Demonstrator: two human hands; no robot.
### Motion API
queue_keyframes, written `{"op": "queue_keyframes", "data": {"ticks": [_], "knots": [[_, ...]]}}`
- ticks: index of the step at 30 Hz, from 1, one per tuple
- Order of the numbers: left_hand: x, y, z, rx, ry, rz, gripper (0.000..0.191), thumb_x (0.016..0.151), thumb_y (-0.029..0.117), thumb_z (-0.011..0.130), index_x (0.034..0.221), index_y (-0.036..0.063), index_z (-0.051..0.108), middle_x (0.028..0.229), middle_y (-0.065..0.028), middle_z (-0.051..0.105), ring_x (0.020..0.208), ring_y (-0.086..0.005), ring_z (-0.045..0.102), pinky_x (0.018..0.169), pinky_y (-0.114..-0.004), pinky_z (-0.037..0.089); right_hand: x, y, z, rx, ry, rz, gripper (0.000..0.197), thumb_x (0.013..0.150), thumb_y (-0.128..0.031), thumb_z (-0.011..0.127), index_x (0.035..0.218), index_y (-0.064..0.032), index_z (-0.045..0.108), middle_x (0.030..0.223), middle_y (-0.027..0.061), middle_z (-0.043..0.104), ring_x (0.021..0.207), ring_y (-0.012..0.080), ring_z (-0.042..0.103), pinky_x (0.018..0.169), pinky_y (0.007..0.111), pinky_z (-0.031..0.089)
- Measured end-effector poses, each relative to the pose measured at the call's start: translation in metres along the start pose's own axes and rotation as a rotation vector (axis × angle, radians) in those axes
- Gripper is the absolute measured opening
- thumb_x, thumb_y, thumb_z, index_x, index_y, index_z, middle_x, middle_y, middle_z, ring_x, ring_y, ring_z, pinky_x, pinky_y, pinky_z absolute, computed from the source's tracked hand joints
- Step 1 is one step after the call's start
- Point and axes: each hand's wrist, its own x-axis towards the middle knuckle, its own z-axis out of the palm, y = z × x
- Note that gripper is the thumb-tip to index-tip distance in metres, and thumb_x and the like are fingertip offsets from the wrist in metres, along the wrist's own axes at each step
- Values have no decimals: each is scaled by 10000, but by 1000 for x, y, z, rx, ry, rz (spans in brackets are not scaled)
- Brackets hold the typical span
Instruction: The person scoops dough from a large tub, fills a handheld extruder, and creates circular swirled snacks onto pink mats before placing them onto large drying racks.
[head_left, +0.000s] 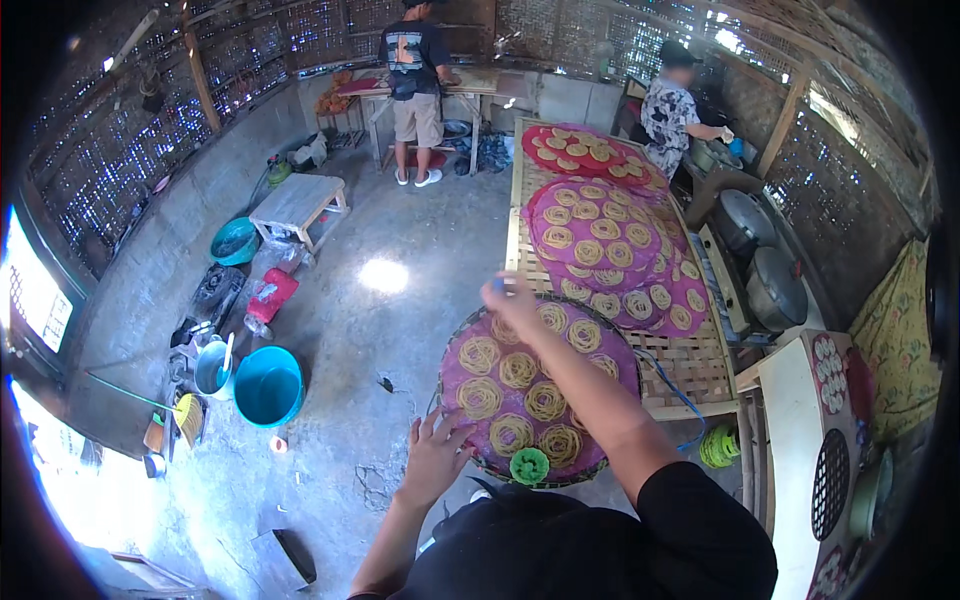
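Observation:
Before me, a round woven tray bears a purple perforated sheet with several coils of yellow noodles. My left hand is at the tray's near left rim, fingers spread, with nothing seen in it. My right hand is over the far left rim; a small blue thing shows at its fingers, which are blurred. A green scalloped plastic cup lies on the tray's near edge.
On the right, a long woven bamboo rack holds purple and red sheets of noodle coils. Lidded pots stand beyond it. Two people work at the back, one at a table. A teal bucket and a low wooden table are on the left.

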Motion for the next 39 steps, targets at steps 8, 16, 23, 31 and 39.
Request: {"op": "queue_keyframes", "data": {"ticks": [8, 16, 23, 31, 39], "knots": [[-8, -16, 8, -73, 16, -43, 261, 795, 256, 658, 1041, 169, 667, 1220, -52, 531, 1233, -311, 384, 1016, -531, 295, -164, -143, 17, -323, -619, 38, 452, 826, -185, 658, 1238, -78, 504, 1111, 123, 575, 1030, 223, 556, 910, 355, 431], [15, -16, -3, -118, -29, 23, 228, 780, 154, 662, 1005, 124, 678, 1144, -43, 579, 1142, -293, 446, 983, -428, 338, -270, -94, 33, -596, -508, -51, 528, 821, -155, 652, 1304, -115, 442, 1237, 151, 482, 1223, 285, 430, 994, 409, 373], [10, -23, 3, -142, -36, -13, 221, 761, 135, 672, 981, 131, 683, 1147, -20, 577, 1126, -316, 445, 976, -436, 338, -252, -118, -93, -58, 376, 215, 493, 792, -52, 657, 1243, -123, 471, 1183, 96, 522, 1103, 203, 518, 902, 359, 457], [11, -12, 6, -157, -27, 7, 265, 757, 126, 673, 1022, 127, 667, 1165, -35, 568, 1143, -331, 439, 982, -451, 342, -324, -32, -263, -1500, 743, 543, 668, 698, -187, 715, 1283, -109, 403, 1214, 215, 467, 1085, 403, 477, 899, 478, 399], [4, -13, 9, -178, -12, -13, 300, 755, 116, 675, 1054, 124, 654, 1202, -54, 555, 1202, -333, 422, 1005, -445, 344, -211, -29, -169, -1137, 296, -16, 198, 770, -162, 646, 948, -76, 639, 915, 135, 633, 899, 316, 589, 768, 429, 449]]}}
